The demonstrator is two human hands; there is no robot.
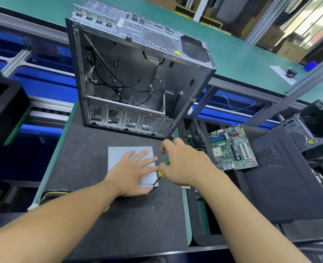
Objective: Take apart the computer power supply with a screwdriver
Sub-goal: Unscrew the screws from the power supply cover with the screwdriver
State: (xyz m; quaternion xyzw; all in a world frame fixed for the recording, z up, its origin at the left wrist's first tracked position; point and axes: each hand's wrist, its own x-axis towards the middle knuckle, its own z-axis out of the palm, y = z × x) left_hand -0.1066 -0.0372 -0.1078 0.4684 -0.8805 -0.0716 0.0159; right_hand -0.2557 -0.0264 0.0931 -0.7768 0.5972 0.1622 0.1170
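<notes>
The grey metal power supply (118, 154) lies flat on the dark mat in front of me. My left hand (136, 169) rests palm down on its top cover, fingers spread. My right hand (183, 164) grips a screwdriver (161, 174) with a yellow and green handle. Its dark shaft slants down to the cover's near right corner, where the tip meets the metal. A bundle of yellow and black cables (56, 193) from the supply trails off to the left, partly hidden by my left forearm.
An emptied computer case (137, 73) stands open behind the supply. A green motherboard (232, 149) lies to the right on black case panels (282, 179). Another case (312, 128) sits far right. The mat (92, 152) lies on a green-edged table.
</notes>
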